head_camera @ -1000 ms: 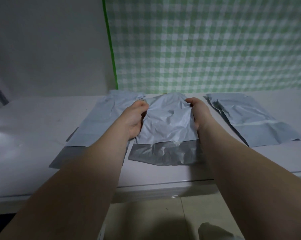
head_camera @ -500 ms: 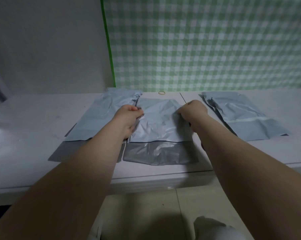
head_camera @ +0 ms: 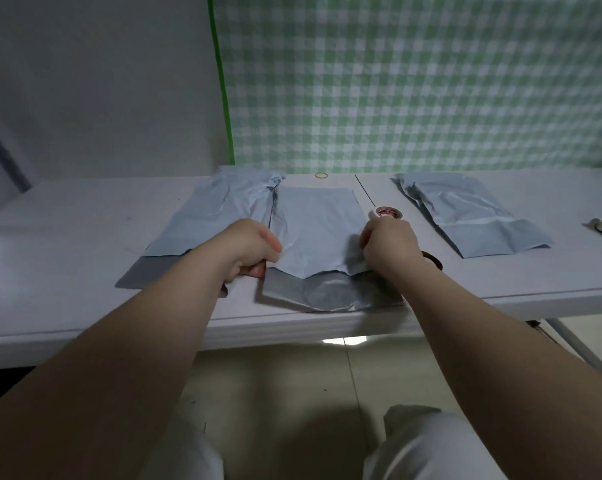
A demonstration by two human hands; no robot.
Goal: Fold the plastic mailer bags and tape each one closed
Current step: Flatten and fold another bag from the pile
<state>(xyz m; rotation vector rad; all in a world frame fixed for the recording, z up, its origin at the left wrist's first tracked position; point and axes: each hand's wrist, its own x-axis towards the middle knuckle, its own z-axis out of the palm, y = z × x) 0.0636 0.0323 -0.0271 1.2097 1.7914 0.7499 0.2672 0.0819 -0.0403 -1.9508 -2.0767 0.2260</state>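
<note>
Left hand (head_camera: 251, 249) and right hand (head_camera: 389, 244) each pinch a side edge of the middle mailer (head_camera: 315, 230). Tape roll (head_camera: 389, 213) sits just right of it, nearest the right hand.

My hands, left (head_camera: 249, 245) and right (head_camera: 389, 245), pinch the middle mailer bag's (head_camera: 315, 226) side edges on the surface (head_camera: 84, 216), tape roll (head_camera: 389, 213) just beyond my right.

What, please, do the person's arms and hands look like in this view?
Both forearms are bare, with no sleeves in view. The left hand and right hand wear no gloves, and no ring shows. A dark arc beside the right wrist is too unclear to name.
</note>
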